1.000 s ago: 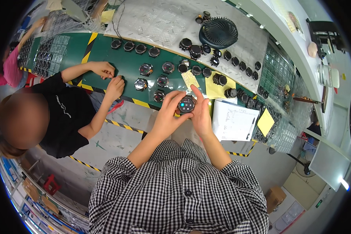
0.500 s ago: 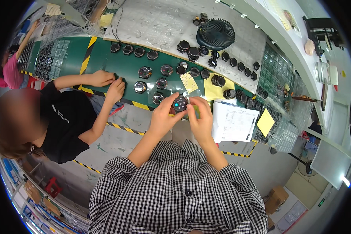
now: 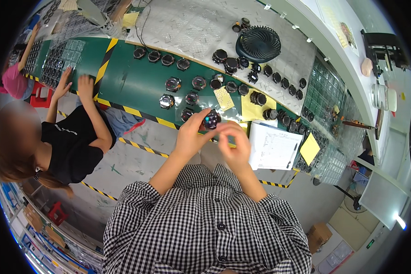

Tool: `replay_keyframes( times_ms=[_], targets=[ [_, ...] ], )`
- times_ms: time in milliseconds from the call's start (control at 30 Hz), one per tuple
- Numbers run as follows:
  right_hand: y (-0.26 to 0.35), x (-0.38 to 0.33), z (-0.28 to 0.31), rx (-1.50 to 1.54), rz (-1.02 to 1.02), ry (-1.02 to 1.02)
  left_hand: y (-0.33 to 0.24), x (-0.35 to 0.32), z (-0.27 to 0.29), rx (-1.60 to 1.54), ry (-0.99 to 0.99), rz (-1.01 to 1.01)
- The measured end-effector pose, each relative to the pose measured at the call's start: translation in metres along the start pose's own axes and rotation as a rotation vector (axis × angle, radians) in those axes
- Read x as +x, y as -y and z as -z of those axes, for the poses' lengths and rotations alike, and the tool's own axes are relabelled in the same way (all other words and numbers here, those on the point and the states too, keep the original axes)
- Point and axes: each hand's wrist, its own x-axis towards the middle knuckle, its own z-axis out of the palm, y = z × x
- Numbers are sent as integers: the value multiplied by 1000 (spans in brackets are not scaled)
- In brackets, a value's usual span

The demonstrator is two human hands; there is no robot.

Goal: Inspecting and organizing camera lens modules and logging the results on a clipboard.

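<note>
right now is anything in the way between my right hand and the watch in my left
Nothing visible stands between them: your right hand is at the lower right side of the lit watch, though blur hides whether they touch. Your left hand holds the watch from the left, leaving its right side uncovered.

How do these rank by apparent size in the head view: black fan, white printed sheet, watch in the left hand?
1. White printed sheet
2. Black fan
3. Watch in the left hand, partly covered by fingers
</note>
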Motion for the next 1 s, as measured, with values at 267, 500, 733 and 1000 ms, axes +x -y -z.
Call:
replay_keyframes(
  times_ms=[267, 500, 733, 1000],
  targets=[
    [-39, 7, 36, -145, -463, 112, -3, 9, 2, 77, -42, -208],
    [-15, 6, -3, 489, -801, 53, -5, 8, -4, 159, -33, -316],
    [-21, -6, 5, 618, -825, 126, -2, 8, -4, 193, -1, -278],
    [-23, -8, 4, 714, -847, 60, -3, 10, -4, 206, -3, -300]
  ],
)
